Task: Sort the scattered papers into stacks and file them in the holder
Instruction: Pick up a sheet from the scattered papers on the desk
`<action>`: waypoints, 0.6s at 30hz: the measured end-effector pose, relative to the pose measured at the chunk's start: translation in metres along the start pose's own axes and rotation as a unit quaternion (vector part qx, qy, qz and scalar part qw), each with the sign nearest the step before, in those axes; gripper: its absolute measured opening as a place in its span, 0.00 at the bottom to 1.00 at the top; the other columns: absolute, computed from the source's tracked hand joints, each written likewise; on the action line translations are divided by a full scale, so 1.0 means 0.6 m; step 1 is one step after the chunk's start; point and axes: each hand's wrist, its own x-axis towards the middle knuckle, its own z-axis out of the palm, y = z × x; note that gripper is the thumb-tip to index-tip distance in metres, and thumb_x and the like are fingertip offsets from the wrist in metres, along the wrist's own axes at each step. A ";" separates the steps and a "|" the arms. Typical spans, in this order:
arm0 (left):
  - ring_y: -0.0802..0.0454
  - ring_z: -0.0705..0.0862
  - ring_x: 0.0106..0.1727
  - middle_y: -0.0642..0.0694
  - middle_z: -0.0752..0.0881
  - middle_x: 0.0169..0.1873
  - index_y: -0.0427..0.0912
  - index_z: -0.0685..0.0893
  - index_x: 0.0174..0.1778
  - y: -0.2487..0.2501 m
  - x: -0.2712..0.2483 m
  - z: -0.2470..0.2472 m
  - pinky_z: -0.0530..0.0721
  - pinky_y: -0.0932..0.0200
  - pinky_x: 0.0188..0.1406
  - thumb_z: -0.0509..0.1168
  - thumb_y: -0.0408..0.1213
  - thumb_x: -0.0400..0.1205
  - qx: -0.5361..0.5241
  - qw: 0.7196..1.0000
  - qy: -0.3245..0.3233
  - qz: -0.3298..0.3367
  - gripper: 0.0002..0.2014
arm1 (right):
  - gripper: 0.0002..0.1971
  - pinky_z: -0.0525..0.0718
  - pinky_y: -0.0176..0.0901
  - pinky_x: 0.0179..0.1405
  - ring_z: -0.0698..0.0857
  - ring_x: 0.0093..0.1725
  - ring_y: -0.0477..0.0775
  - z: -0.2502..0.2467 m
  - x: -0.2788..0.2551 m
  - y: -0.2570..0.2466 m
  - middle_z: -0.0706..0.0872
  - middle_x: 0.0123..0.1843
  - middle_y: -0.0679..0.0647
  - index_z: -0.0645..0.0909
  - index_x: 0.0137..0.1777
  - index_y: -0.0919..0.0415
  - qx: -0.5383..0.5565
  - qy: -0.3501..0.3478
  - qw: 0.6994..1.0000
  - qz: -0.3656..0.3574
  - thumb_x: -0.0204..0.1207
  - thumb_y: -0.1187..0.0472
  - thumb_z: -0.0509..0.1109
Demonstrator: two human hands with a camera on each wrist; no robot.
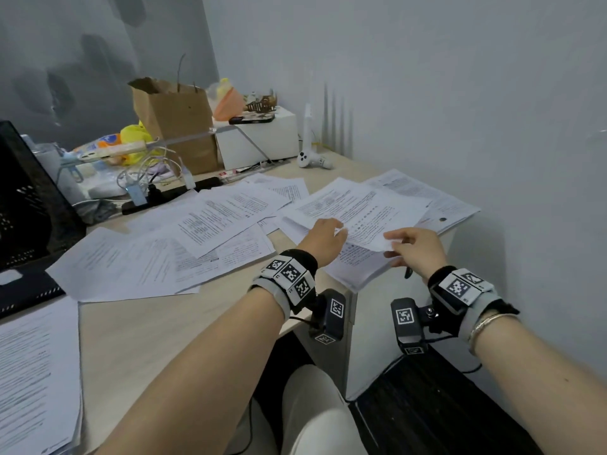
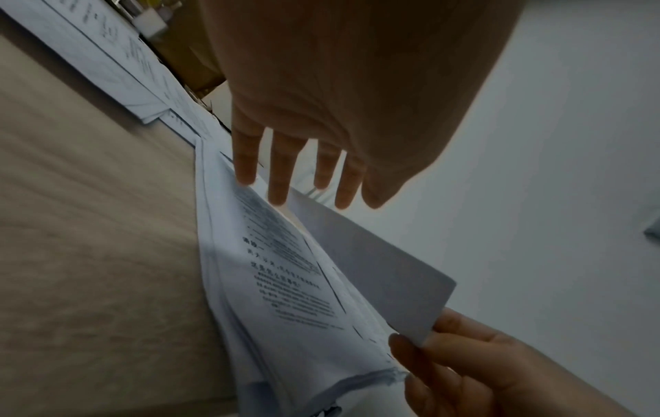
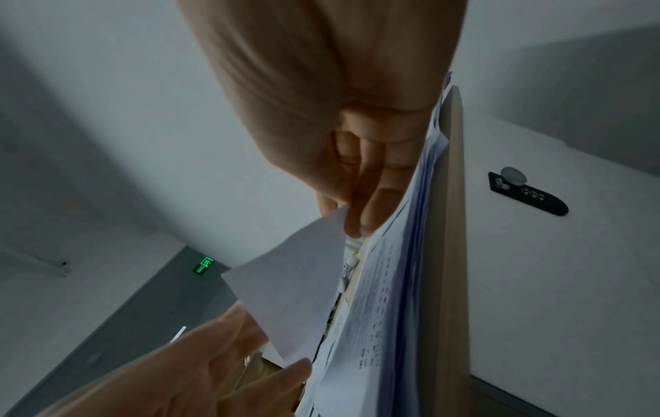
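Observation:
Printed papers [image 1: 210, 221] lie scattered over the beige desk [image 1: 164, 323]. At the desk's right corner my right hand [image 1: 399, 246] pinches the near corner of a top sheet [image 1: 364, 224] and lifts it off the pile [image 1: 358, 270] beneath. In the left wrist view the raised sheet [image 2: 375, 270] shows its blank underside, with my right hand [image 2: 446, 347] at its corner. My left hand [image 1: 328, 236] reaches in with straight fingers [image 2: 246, 169] touching the papers at the sheet's left edge. A squared stack [image 1: 36, 372] lies at the near left. The black mesh holder [image 1: 26, 198] stands at the far left.
A brown paper bag [image 1: 177, 123], a white box [image 1: 262, 136], a power strip with cables [image 1: 157, 195] and a white handheld device [image 1: 312, 157] crowd the back of the desk. The grey wall [image 1: 492, 126] runs close along the right side.

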 end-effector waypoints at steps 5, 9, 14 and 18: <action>0.46 0.73 0.72 0.42 0.75 0.72 0.37 0.73 0.72 -0.016 0.000 0.007 0.70 0.56 0.67 0.56 0.43 0.86 0.068 0.996 -0.036 -0.038 0.20 | 0.12 0.83 0.32 0.20 0.85 0.27 0.51 0.012 -0.016 -0.004 0.80 0.34 0.60 0.81 0.58 0.74 -0.016 -0.028 0.999 0.025 0.76 0.79 0.64; 0.47 0.73 0.72 0.43 0.74 0.72 0.39 0.73 0.72 -0.031 0.002 0.013 0.70 0.57 0.68 0.64 0.41 0.82 0.089 0.994 -0.040 -0.047 0.22 | 0.11 0.72 0.27 0.12 0.77 0.13 0.39 0.009 -0.022 -0.003 0.80 0.30 0.61 0.81 0.56 0.69 -0.046 -0.029 0.998 0.039 0.75 0.75 0.68; 0.47 0.72 0.72 0.43 0.73 0.73 0.39 0.71 0.73 -0.034 0.000 0.015 0.70 0.59 0.66 0.69 0.42 0.79 0.097 0.993 -0.051 -0.046 0.28 | 0.12 0.78 0.32 0.17 0.80 0.24 0.49 0.015 -0.015 0.002 0.81 0.32 0.59 0.81 0.57 0.67 -0.067 -0.033 0.996 0.054 0.74 0.73 0.70; 0.46 0.70 0.74 0.45 0.71 0.75 0.42 0.68 0.75 -0.031 -0.006 0.019 0.66 0.55 0.71 0.70 0.50 0.77 0.154 0.982 -0.100 -0.053 0.33 | 0.13 0.78 0.35 0.19 0.79 0.25 0.50 0.016 -0.010 0.007 0.82 0.35 0.59 0.81 0.58 0.67 -0.071 -0.021 0.995 0.065 0.74 0.70 0.71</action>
